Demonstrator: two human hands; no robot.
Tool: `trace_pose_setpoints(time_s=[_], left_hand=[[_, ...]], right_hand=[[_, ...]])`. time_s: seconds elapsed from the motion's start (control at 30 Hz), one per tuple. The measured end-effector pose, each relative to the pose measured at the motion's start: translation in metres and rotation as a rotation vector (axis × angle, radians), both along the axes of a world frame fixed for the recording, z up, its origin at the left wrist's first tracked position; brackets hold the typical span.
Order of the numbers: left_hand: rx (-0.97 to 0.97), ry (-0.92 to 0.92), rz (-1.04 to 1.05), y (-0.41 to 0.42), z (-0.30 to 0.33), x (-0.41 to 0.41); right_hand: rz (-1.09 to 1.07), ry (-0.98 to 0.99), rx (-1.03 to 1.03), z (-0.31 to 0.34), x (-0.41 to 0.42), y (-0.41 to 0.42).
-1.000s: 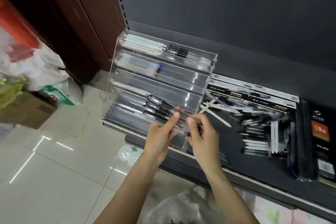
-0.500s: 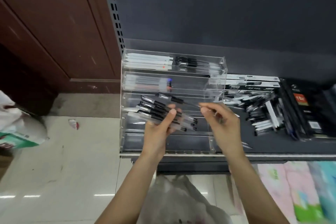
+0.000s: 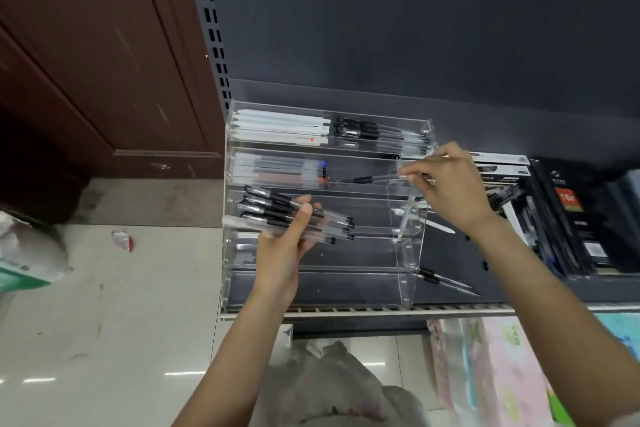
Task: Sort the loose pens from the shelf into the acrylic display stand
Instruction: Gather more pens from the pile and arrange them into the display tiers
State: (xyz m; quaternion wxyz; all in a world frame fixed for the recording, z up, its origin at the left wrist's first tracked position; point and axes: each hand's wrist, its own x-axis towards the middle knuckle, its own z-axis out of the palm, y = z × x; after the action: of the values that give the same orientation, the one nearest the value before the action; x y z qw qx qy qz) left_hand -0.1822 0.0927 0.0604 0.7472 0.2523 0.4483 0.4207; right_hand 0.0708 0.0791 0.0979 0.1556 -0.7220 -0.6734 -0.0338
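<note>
A tiered acrylic display stand (image 3: 408,255) sits at the left end of the dark shelf (image 3: 446,288). Its top tier holds white pens (image 3: 280,126) and black-capped pens (image 3: 377,135); the second tier holds clear pens (image 3: 277,168). My left hand (image 3: 287,246) grips a bundle of black-capped clear pens (image 3: 294,215) in front of the middle tiers. My right hand (image 3: 450,184) pinches a single pen (image 3: 370,179) by its end, held level over the second tier's right half. Loose pens (image 3: 512,201) lie on the shelf behind my right hand.
Two stray pens (image 3: 446,281) and a white pen (image 3: 440,226) lie beside the stand's right wall. Black boxed sets (image 3: 588,218) fill the shelf's right side. Below the shelf edge are plastic bags (image 3: 332,385) and pastel packages (image 3: 498,371). A brown wooden panel (image 3: 97,52) stands left.
My right hand drew one pen out of the bundle and carried it up and right to the second tier. The left hand kept the bundle. The camera view swung rightward.
</note>
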Motion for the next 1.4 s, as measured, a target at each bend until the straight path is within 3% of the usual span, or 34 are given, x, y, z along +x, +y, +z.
trace_pose_setpoints(time_s=[0.2, 0.33, 0.4, 0.47, 0.53, 0.63, 0.8, 0.9, 1.0, 1.1, 1.3, 1.4], left_hand=[[-0.012, 0.021, 0.017, 0.009, 0.001, 0.008], [-0.012, 0.041, 0.001, 0.01, 0.003, 0.014], [-0.001, 0.052, -0.016, 0.011, 0.004, 0.016], [0.009, 0.049, -0.025, 0.011, 0.005, 0.019], [0.024, 0.04, -0.033, 0.013, 0.006, 0.023], [0.038, 0.037, -0.051, 0.014, 0.007, 0.03], [0.066, 0.032, -0.062, 0.014, 0.007, 0.038], [0.071, 0.034, -0.059, 0.012, 0.006, 0.039], [0.056, 0.029, -0.049, 0.012, 0.005, 0.037], [0.031, 0.02, -0.036, 0.012, 0.004, 0.034], [0.016, 0.009, -0.029, 0.01, 0.005, 0.033], [0.009, -0.005, -0.025, 0.008, 0.004, 0.031]], right_hand=[[0.166, -0.371, -0.487, 0.022, -0.008, 0.027], [0.227, -0.503, -0.59, 0.016, -0.007, 0.033], [0.226, -0.538, -0.542, 0.013, -0.005, 0.027], [0.222, -0.365, -0.328, 0.014, -0.009, 0.018], [0.234, 0.068, -0.112, 0.019, -0.03, 0.005], [0.199, 0.456, -0.151, 0.019, -0.063, -0.001], [0.079, 0.664, -0.231, 0.014, -0.065, 0.004], [0.057, 0.538, -0.064, 0.018, -0.042, 0.004], [0.091, 0.194, 0.037, 0.019, -0.012, 0.008], [0.174, -0.062, -0.048, 0.011, 0.002, 0.014], [0.193, -0.331, -0.198, -0.003, 0.002, 0.028], [0.173, -0.434, -0.426, 0.009, -0.001, 0.032]])
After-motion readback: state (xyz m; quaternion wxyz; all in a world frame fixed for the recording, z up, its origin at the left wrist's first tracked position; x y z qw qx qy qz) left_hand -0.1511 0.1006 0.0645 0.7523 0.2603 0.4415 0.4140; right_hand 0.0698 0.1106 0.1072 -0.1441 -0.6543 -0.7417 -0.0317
